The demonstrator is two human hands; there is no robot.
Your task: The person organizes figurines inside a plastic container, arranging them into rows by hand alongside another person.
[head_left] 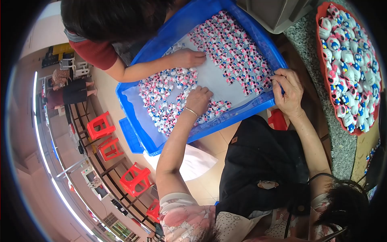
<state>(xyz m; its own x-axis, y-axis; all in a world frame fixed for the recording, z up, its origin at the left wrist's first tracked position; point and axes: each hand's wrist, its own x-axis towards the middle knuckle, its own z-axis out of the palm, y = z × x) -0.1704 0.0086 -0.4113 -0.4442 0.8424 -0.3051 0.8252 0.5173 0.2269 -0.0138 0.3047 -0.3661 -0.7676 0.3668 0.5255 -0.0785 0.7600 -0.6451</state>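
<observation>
In front of me is a blue tray (129, 107) with a pale floor, carrying many small figurines (242, 52) in white, pink and blue. My left hand (198, 101), with a bracelet at the wrist, is inside the tray among the looser figurines (165, 88). Its fingers are curled downward, and whatever lies under the fingertips is hidden. At the tray's near right corner, my right hand (288, 88) is closed around the rim. On the far side, another person's hand (188, 58) is also in the tray, near the gap between the two groups of figurines.
A red scalloped tray (324, 68) heaped with larger figurines stands on a speckled stone counter (342, 157) at right. A grey bin (274, 14) is at the top. Red stools (135, 179) stand on the floor to the left, with another person (72, 90) farther back.
</observation>
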